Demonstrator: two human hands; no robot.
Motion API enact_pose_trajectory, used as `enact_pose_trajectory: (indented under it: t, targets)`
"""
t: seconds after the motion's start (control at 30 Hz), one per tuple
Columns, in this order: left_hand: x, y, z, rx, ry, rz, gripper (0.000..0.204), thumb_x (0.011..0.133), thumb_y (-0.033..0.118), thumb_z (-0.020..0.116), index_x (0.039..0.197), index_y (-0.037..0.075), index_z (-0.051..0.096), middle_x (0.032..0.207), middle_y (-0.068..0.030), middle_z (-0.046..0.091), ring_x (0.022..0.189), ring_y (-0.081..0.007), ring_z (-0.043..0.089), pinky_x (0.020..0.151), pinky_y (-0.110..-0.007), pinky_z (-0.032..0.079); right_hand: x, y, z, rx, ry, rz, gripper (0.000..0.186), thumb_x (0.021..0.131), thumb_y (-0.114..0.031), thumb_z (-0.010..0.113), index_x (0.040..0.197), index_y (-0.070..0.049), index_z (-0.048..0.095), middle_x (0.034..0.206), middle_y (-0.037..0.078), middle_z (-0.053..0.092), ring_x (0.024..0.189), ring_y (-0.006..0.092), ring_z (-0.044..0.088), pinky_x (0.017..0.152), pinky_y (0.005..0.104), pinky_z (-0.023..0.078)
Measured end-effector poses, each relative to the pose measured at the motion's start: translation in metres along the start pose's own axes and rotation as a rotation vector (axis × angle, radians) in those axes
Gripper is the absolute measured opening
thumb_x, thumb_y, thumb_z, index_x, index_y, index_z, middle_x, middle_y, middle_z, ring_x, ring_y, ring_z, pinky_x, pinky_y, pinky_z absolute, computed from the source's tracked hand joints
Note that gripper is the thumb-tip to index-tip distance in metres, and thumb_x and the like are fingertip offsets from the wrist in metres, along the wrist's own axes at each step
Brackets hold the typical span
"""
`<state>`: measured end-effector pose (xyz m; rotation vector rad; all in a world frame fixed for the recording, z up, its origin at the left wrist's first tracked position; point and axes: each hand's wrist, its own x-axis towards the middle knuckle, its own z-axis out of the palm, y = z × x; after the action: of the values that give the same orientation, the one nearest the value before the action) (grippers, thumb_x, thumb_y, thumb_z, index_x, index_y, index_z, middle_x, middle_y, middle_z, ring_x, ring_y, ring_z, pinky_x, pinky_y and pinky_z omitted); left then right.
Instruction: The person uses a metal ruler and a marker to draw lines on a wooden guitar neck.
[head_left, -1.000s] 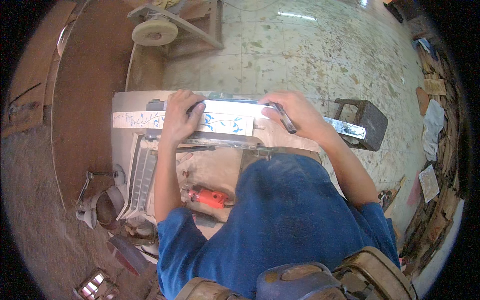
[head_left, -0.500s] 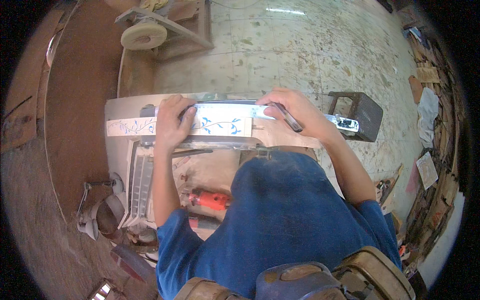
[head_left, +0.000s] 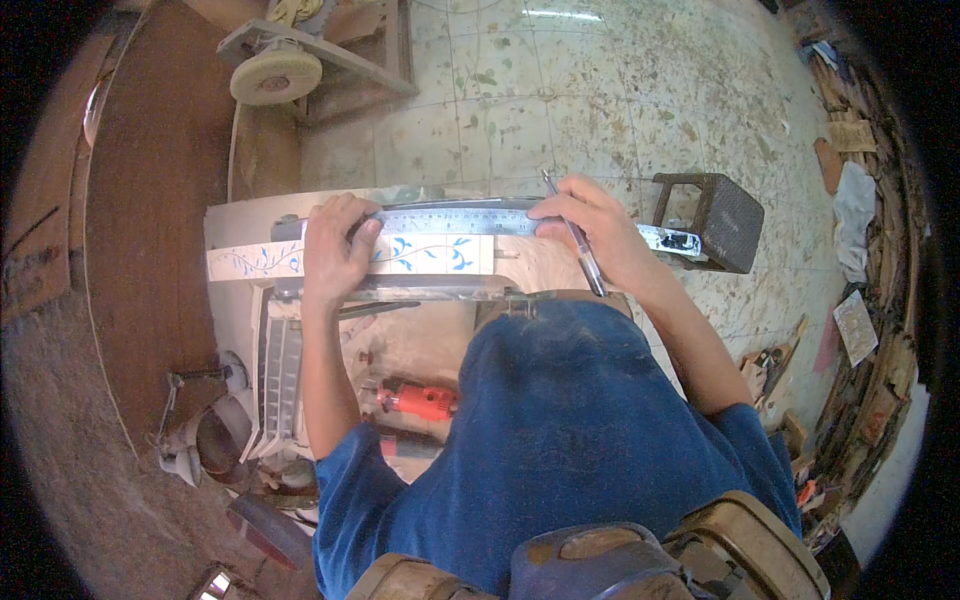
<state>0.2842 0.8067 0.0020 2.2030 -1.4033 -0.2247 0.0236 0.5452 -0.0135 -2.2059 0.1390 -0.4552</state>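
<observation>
My left hand (head_left: 338, 245) lies across a steel ruler (head_left: 455, 219) and a white strip with a blue vine pattern (head_left: 430, 256), its fingers curled over the far edge. The ruler runs along the strip's far side. Farther right, my right hand (head_left: 600, 228) pinches the ruler between thumb and fingers. A dark, slim pen (head_left: 585, 258) is also held in that hand, slanting across the fingers. Beneath the strip's right end shows a pale, curved wooden piece (head_left: 540, 264). What supports the wood is mostly hidden by the strip and my hands.
A red power tool (head_left: 415, 399) lies on the bench surface near my left forearm. To the right stands a dark woven stool (head_left: 732, 222). A round wheel on a wooden frame (head_left: 276, 77) is at the far left. Wood scraps (head_left: 880, 400) line the right side.
The pen has turned more upright in my right hand, and its far end now sticks out beyond the fingers. Both hands stay at the ruler. The whole view has shifted slightly.
</observation>
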Motion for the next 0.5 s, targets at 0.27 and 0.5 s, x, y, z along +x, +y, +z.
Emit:
enact_pose_trajectory:
  t: [0.27, 0.5]
  targets:
    - [-0.001, -0.005, 0.005, -0.028, 0.034, 0.049, 0.019, 0.087, 0.012, 0.064, 0.102, 0.002, 0.070, 0.093, -0.0181, 0.063, 0.093, -0.0399, 0.059, 0.086, -0.050, 0.045, 0.003, -0.009, -0.002, -0.009, -0.006, 0.048, 0.021, 0.088, -0.006, 0.081, 0.108, -0.003, 0.074, 0.097, 0.011, 0.061, 0.084, 0.0252, 0.061, 0.072, 0.0354, 0.049]
    - [-0.011, 0.029, 0.017, 0.094, 0.075, 0.055, 0.029, 0.092, 0.011, 0.066, 0.119, 0.004, 0.070, 0.108, -0.0172, 0.061, 0.105, -0.0390, 0.057, 0.094, -0.049, 0.047, 0.017, -0.018, -0.006, 0.075, -0.100, 0.182, 0.021, 0.088, -0.007, 0.082, 0.107, -0.003, 0.076, 0.093, 0.013, 0.063, 0.078, 0.0254, 0.062, 0.070, 0.0349, 0.049]
